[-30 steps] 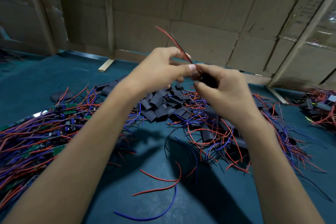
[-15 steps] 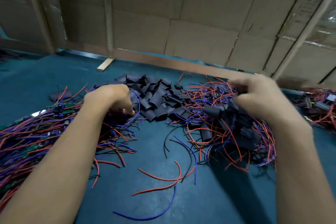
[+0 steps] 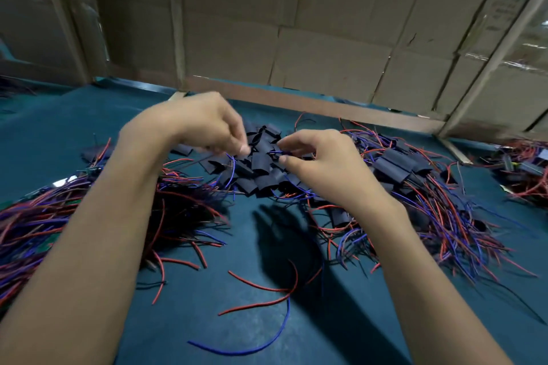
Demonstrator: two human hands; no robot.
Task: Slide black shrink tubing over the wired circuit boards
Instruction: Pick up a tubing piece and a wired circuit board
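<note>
My left hand (image 3: 201, 127) hovers over the back of the blue table, fingertips pinched on a wired circuit board whose red and blue wires (image 3: 229, 164) trail down and left; the board itself is hidden by my fingers. My right hand (image 3: 323, 163) is just to its right. Its thumb and forefinger are closed on the end of a thin blue wire (image 3: 276, 153) right above the heap of black shrink tubing pieces (image 3: 261, 172). Whether a tubing piece is also in those fingers I cannot tell.
A mass of unsleeved boards with red and blue wires (image 3: 44, 216) fills the left side. Sleeved boards with wires (image 3: 415, 187) lie on the right, more at the far right (image 3: 522, 169). Loose wire offcuts (image 3: 267, 290) lie in front. A cardboard wall (image 3: 296, 38) closes the back.
Half a second ago my hands were apart, the left on the left pile, the right on the right pile. Both have come together over the tubing heap, the left bringing wires with it.
</note>
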